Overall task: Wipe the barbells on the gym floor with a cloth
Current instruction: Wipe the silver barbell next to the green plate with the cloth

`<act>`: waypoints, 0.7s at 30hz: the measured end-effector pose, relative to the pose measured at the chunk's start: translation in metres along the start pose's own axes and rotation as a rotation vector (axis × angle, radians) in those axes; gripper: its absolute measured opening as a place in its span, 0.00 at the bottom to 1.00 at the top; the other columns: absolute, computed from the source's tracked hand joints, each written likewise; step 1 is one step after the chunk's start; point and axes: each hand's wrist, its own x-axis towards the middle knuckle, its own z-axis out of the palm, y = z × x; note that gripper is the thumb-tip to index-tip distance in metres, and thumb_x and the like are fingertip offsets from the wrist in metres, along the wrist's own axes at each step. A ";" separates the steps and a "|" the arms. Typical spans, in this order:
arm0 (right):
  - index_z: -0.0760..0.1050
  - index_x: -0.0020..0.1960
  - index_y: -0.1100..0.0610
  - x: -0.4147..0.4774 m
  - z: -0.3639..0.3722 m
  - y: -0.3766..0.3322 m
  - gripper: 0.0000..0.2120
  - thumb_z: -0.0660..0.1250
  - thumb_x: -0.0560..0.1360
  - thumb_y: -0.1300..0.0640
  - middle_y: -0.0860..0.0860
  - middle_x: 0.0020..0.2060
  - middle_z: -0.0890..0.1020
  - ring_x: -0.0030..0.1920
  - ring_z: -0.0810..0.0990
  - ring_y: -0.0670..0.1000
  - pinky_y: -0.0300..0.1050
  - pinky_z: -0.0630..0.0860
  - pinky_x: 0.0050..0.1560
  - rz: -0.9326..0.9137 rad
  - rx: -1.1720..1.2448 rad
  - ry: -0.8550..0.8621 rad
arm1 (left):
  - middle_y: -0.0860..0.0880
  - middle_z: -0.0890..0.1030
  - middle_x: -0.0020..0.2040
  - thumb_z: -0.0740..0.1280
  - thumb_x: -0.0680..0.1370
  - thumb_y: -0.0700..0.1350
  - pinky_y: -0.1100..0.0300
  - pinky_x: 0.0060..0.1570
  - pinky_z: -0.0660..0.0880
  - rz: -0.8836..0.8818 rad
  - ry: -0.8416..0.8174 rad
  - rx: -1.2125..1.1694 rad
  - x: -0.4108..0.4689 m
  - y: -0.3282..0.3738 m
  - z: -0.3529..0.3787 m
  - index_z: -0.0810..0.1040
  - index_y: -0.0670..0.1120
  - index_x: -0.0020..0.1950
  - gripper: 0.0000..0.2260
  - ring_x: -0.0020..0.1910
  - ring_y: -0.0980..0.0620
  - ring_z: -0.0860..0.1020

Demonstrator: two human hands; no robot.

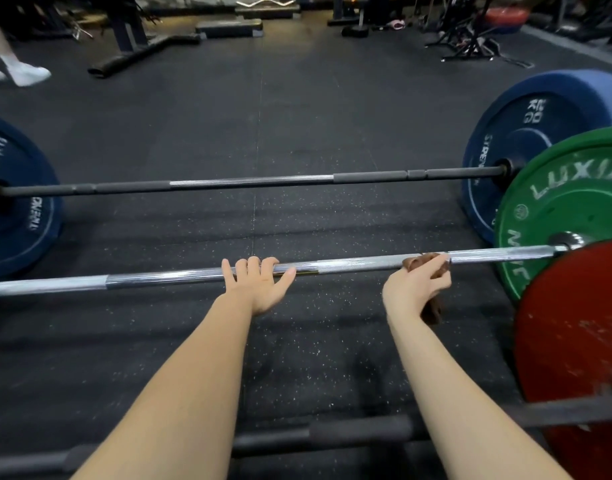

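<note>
The left hand [259,285] and, to its right, the right hand [413,289] with the cloth [433,309] rest on the middle bar [349,265]. The far bar [249,183] lies beyond them, the near bar [360,429] behind, under the forearms [193,375].

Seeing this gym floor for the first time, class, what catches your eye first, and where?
The green plate and red plate at the right edge stand out first. Across the middle runs the silver barbell: the left hand hooks its fingers over it, and the right hand holds a brown cloth against it.
</note>
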 end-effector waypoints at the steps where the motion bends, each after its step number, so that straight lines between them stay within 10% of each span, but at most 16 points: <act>1: 0.63 0.73 0.75 -0.013 0.004 -0.001 0.24 0.59 0.78 0.70 0.66 0.75 0.61 0.73 0.60 0.66 0.59 0.59 0.71 -0.029 0.007 -0.044 | 0.46 0.61 0.76 0.42 0.82 0.68 0.37 0.77 0.34 -0.004 0.003 -0.001 0.000 0.001 0.000 0.58 0.55 0.80 0.30 0.79 0.43 0.54; 5: 0.53 0.81 0.51 -0.069 0.033 -0.008 0.28 0.60 0.84 0.52 0.52 0.75 0.62 0.68 0.71 0.54 0.52 0.68 0.66 0.047 -0.060 -0.118 | 0.46 0.63 0.74 0.42 0.82 0.68 0.37 0.77 0.35 -0.026 0.020 0.009 0.002 0.003 0.002 0.60 0.55 0.79 0.30 0.78 0.43 0.55; 9: 0.40 0.83 0.52 -0.105 0.053 0.003 0.42 0.63 0.80 0.66 0.53 0.78 0.46 0.73 0.63 0.54 0.49 0.62 0.73 -0.066 -0.191 -0.352 | 0.46 0.63 0.75 0.43 0.83 0.66 0.37 0.77 0.35 -0.034 0.035 -0.018 0.001 0.005 0.002 0.61 0.54 0.78 0.29 0.78 0.43 0.55; 15: 0.56 0.78 0.46 -0.064 0.040 -0.009 0.26 0.59 0.84 0.60 0.47 0.72 0.59 0.54 0.68 0.39 0.38 0.68 0.56 0.095 -0.020 -0.109 | 0.46 0.61 0.77 0.43 0.83 0.67 0.37 0.77 0.33 -0.022 0.037 -0.032 -0.001 0.003 0.003 0.59 0.54 0.80 0.30 0.79 0.44 0.52; 21: 0.60 0.78 0.53 -0.046 0.036 -0.009 0.27 0.59 0.81 0.65 0.55 0.73 0.59 0.64 0.67 0.58 0.54 0.67 0.62 0.034 -0.107 -0.023 | 0.46 0.61 0.77 0.42 0.82 0.68 0.37 0.76 0.32 -0.011 0.050 -0.054 0.001 0.001 0.006 0.60 0.54 0.80 0.30 0.79 0.44 0.52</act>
